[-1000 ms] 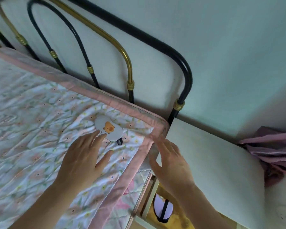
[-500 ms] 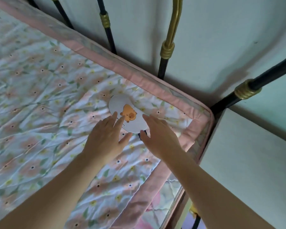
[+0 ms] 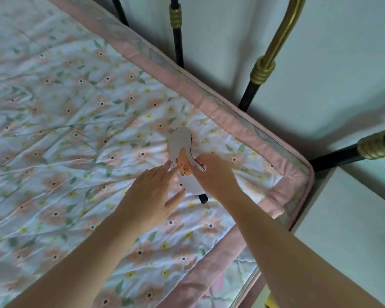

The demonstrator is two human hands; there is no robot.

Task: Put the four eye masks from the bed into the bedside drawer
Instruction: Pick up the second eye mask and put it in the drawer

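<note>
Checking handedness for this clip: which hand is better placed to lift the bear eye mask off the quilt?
Probably the right hand: its fingers already pinch the eye mask at its edge, on the nightstand side. The left hand only rests open fingertips on the mask.

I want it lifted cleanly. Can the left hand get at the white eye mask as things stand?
Probably yes: the left hand already has fingertips on the eye mask, which lies on the quilt; the right hand only pinches its other edge.
</note>
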